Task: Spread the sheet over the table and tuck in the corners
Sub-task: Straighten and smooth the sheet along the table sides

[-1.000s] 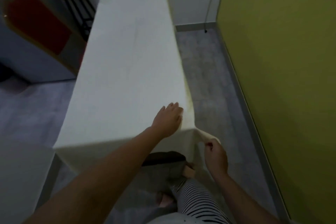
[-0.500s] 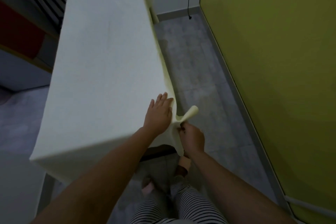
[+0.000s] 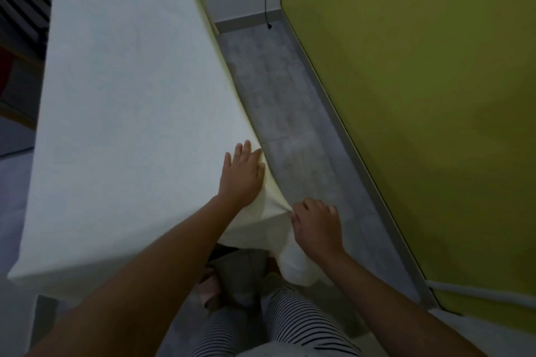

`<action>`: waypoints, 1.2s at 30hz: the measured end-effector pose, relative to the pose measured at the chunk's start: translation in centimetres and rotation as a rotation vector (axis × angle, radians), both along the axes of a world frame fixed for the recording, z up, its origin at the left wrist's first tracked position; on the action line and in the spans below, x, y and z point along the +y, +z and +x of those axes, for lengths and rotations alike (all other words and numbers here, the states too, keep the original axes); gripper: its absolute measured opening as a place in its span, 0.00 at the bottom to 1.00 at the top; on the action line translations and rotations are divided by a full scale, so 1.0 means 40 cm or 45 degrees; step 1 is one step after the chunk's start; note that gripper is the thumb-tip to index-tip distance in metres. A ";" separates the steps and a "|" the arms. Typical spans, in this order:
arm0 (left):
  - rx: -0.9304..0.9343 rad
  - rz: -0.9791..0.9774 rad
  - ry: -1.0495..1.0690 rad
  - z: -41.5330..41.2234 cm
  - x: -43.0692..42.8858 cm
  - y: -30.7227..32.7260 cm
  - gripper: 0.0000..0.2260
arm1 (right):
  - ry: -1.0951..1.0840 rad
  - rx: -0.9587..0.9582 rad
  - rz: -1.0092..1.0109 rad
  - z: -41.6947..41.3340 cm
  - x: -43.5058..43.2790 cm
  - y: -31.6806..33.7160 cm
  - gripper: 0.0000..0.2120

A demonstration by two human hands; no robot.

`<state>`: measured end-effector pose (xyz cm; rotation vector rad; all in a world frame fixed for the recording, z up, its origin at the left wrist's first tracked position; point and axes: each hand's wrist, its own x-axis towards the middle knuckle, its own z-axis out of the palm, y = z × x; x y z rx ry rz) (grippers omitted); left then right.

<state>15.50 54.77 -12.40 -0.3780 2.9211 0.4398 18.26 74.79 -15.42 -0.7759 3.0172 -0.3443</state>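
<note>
Right hand (image 3: 314, 226) dropped lower, pinching sheet (image 3: 130, 113) corner flap; left hand (image 3: 242, 175) flat, fingers straight. Soft, light cloth; grip at hem.

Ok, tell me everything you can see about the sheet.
The sheet is pale cream matte cloth, lying smooth over the whole long top, its edges hanging down the sides. The left hand presses flat on its near right corner; the right hand pinches the loose corner flap, pulled taut, a fold drooping below.
</note>
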 end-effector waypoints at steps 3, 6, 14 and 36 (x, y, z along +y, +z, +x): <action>-0.131 -0.047 -0.098 -0.024 0.011 -0.004 0.25 | -0.057 0.078 0.033 -0.008 0.024 0.004 0.04; -0.196 -0.068 -0.184 -0.052 0.036 -0.009 0.27 | -0.139 0.141 0.037 -0.029 0.058 -0.013 0.04; 0.031 0.221 -0.427 -0.064 0.112 0.040 0.23 | -0.310 -0.166 0.225 0.082 0.032 -0.133 0.03; 0.013 0.041 -0.613 -0.065 -0.054 -0.024 0.22 | -1.009 -0.026 -0.561 0.063 -0.303 -0.044 0.12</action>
